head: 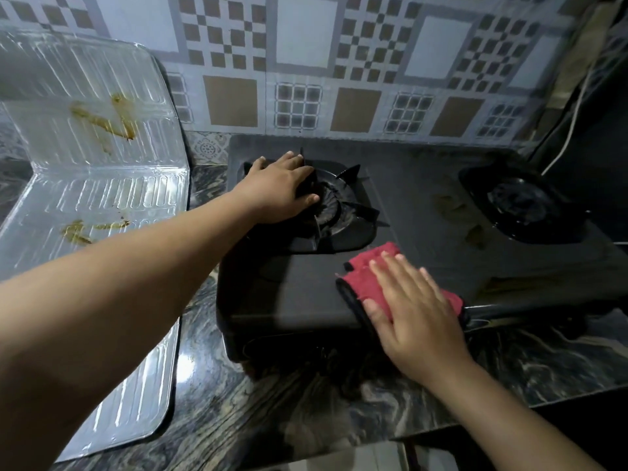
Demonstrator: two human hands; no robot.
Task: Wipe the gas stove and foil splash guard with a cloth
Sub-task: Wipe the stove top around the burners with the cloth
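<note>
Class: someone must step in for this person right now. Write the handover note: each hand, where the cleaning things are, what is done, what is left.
Left hand: flat on the left burner grate, no grip.
Right hand: fingers straight, pressing the red cloth on the stove top near its front edge.
Done: cannot tell; wiping is under way.
Left: smears beside the right burner; brown stains on the foil guard, which lies left of the stove.

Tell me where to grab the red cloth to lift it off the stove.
Pinch the red cloth at its far bunched corner, coming from above: that end lies free of the flat right hand on the stove.
</note>
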